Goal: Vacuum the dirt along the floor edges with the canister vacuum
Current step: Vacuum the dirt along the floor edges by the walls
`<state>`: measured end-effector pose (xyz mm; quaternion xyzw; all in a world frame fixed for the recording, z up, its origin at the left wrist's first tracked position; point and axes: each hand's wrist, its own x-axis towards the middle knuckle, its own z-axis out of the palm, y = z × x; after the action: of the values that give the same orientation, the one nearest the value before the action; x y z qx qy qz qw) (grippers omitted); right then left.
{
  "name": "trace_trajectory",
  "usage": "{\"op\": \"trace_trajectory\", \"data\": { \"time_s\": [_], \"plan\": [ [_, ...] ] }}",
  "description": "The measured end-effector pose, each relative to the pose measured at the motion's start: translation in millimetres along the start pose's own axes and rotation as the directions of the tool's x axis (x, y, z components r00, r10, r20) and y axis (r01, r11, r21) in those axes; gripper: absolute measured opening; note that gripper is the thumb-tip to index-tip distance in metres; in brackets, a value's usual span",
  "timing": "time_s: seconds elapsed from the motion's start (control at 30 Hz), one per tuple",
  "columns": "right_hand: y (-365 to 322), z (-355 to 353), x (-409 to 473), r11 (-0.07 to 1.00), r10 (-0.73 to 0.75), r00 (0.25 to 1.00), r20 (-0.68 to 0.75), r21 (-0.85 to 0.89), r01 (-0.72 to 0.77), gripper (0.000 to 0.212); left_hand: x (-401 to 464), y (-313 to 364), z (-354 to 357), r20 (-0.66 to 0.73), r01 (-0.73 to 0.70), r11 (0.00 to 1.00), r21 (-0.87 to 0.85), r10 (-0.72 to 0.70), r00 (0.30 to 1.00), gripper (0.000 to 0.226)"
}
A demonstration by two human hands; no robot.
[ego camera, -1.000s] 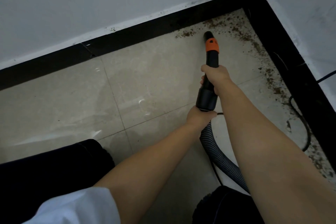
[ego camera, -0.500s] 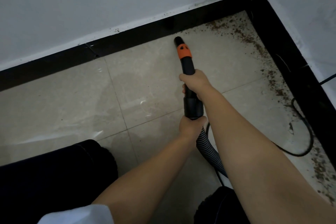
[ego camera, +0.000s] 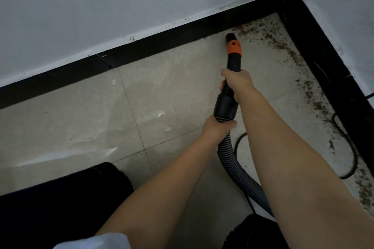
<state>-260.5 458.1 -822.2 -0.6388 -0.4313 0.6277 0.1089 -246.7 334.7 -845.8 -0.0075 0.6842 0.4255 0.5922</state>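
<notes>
The tiled floor met a black baseboard below white walls, with brown dirt scattered along the corner edges and a black cord looped by the right wall. The ribbed hose ran up to the black nozzle with its orange collar, tip at the dirt's near end beside the baseboard. The right hand had its grip clenched around the nozzle, and the left hand held the hose cuff.
</notes>
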Motion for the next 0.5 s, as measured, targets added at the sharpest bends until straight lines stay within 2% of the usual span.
{"op": "trace_trajectory", "data": {
  "time_s": [0.17,0.23,0.33,0.5],
  "plan": [
    [-8,3,5,1.000,-0.003,0.999,0.048,-0.005,0.004,0.016,5,6,-5,0.037,-0.004,1.000,-0.015,0.004,0.999,0.031],
    [-9,7,4,0.999,-0.001,0.996,0.084,-0.033,0.004,0.009,5,5,-6,0.021,0.004,1.000,-0.022,-0.003,1.000,0.032],
    [-7,16,0,0.997,0.001,0.993,0.119,-0.074,0.008,0.014,4,0,-8,-0.012,0.021,0.999,-0.037,-0.021,1.000,0.038],
    [3,28,-8,0.991,-0.012,0.989,0.150,-0.127,0.032,0.011,-3,-10,-14,-0.050,0.031,0.996,-0.087,-0.036,0.998,0.034]
  ]
}}
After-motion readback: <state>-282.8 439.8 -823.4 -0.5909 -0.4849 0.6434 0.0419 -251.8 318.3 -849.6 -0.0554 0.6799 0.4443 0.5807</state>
